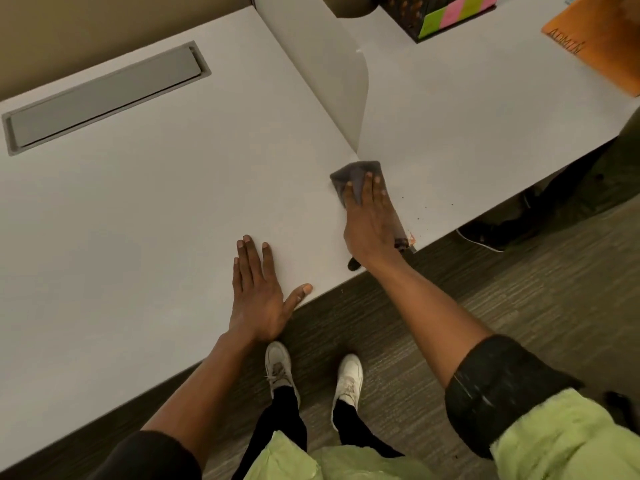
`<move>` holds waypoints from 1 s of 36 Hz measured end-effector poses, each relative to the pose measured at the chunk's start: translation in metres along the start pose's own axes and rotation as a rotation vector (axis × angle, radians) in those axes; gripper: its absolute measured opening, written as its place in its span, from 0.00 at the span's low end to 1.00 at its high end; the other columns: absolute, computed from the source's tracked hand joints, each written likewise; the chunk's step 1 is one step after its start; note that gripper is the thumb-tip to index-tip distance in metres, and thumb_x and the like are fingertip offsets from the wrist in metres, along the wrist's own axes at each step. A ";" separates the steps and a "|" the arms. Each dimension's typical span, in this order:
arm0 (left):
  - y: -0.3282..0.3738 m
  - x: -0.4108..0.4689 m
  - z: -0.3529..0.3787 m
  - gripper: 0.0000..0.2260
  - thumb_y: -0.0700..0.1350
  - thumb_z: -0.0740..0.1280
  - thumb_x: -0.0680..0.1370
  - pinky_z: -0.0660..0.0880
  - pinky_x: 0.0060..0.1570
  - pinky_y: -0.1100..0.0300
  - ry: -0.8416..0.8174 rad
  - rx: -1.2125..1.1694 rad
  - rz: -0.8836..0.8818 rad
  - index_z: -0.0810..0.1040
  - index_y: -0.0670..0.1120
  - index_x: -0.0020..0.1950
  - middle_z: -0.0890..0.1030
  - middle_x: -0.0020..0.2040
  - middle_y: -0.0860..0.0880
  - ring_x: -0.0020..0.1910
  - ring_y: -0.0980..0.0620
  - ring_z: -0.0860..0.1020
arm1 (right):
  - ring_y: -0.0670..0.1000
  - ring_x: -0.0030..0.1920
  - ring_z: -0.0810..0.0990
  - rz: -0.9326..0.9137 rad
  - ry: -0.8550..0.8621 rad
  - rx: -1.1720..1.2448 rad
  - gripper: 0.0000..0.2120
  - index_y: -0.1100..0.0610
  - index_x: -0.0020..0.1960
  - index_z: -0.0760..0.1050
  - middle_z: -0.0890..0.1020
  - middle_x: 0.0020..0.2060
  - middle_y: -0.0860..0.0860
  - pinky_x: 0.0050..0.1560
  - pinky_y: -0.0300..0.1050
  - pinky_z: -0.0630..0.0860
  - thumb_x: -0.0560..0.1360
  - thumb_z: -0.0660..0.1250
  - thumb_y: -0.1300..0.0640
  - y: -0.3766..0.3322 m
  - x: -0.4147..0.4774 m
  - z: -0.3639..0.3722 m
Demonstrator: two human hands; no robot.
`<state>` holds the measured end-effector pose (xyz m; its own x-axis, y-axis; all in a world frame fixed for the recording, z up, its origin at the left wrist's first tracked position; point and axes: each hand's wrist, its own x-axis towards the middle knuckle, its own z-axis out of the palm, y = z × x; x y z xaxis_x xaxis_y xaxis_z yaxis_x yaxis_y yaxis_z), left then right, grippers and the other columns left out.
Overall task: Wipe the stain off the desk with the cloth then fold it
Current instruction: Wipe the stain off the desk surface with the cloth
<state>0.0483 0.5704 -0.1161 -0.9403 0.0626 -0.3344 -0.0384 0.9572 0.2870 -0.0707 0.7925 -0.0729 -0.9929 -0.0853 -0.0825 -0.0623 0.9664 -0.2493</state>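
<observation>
A dark grey cloth (351, 174) lies on the white desk (156, 202), just in front of the low divider panel. My right hand (369, 220) presses flat on the cloth, fingers spread over it, and covers most of it. Small brown specks of the stain (420, 218) dot the desk to the right of that hand, with an orange-brown smear (411, 238) at the desk's front edge. My left hand (258, 289) rests flat and open on the desk near the front edge, holding nothing.
A white divider panel (332, 77) stands between the two desk halves. A grey cable hatch (104, 95) is set into the desk at far left. A box of coloured sticky notes (446, 15) and an orange folder (599, 43) sit at the back right. Someone's dark shoe (485, 233) is under the right desk.
</observation>
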 end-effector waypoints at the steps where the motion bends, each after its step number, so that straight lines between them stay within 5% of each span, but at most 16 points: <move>1: 0.000 0.000 0.000 0.53 0.81 0.44 0.79 0.31 0.83 0.43 0.002 0.002 -0.001 0.28 0.44 0.86 0.21 0.83 0.42 0.83 0.45 0.21 | 0.64 0.85 0.46 0.002 0.003 -0.001 0.33 0.58 0.85 0.50 0.47 0.84 0.66 0.84 0.59 0.48 0.83 0.58 0.64 -0.002 -0.012 0.001; 9: 0.004 -0.002 -0.001 0.52 0.80 0.43 0.79 0.31 0.84 0.43 0.002 0.021 -0.014 0.27 0.44 0.85 0.21 0.83 0.40 0.83 0.43 0.22 | 0.63 0.85 0.42 -0.008 -0.058 0.028 0.41 0.57 0.85 0.51 0.45 0.84 0.64 0.83 0.62 0.53 0.75 0.63 0.67 0.003 -0.124 0.011; 14: 0.006 -0.002 -0.005 0.52 0.80 0.43 0.79 0.30 0.84 0.43 -0.026 0.019 -0.016 0.26 0.43 0.85 0.20 0.82 0.41 0.82 0.43 0.21 | 0.64 0.85 0.45 -0.033 -0.046 0.011 0.38 0.58 0.85 0.53 0.48 0.84 0.65 0.83 0.63 0.53 0.74 0.52 0.64 0.015 -0.100 0.001; 22: 0.006 -0.002 -0.007 0.52 0.80 0.43 0.79 0.29 0.83 0.43 -0.060 0.013 -0.016 0.26 0.43 0.85 0.19 0.81 0.40 0.82 0.43 0.20 | 0.63 0.85 0.48 0.014 0.007 0.025 0.35 0.57 0.85 0.51 0.50 0.84 0.65 0.84 0.58 0.48 0.81 0.58 0.68 0.028 -0.034 -0.009; 31: 0.006 -0.002 -0.005 0.52 0.80 0.43 0.79 0.29 0.83 0.43 -0.062 0.011 -0.017 0.26 0.44 0.85 0.19 0.81 0.41 0.82 0.44 0.20 | 0.64 0.85 0.43 0.056 -0.047 0.033 0.43 0.57 0.84 0.52 0.47 0.84 0.65 0.84 0.62 0.53 0.75 0.68 0.66 0.017 -0.138 0.003; 36: 0.005 -0.001 -0.004 0.52 0.80 0.42 0.79 0.30 0.83 0.42 -0.062 0.018 -0.016 0.25 0.43 0.85 0.19 0.81 0.41 0.82 0.44 0.20 | 0.64 0.85 0.44 0.056 -0.020 0.053 0.40 0.57 0.85 0.53 0.48 0.84 0.65 0.84 0.61 0.52 0.76 0.66 0.67 0.026 -0.114 -0.004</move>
<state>0.0475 0.5736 -0.1106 -0.9168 0.0642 -0.3941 -0.0464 0.9632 0.2648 0.0403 0.8279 -0.0663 -0.9924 -0.0367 -0.1172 -0.0005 0.9556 -0.2948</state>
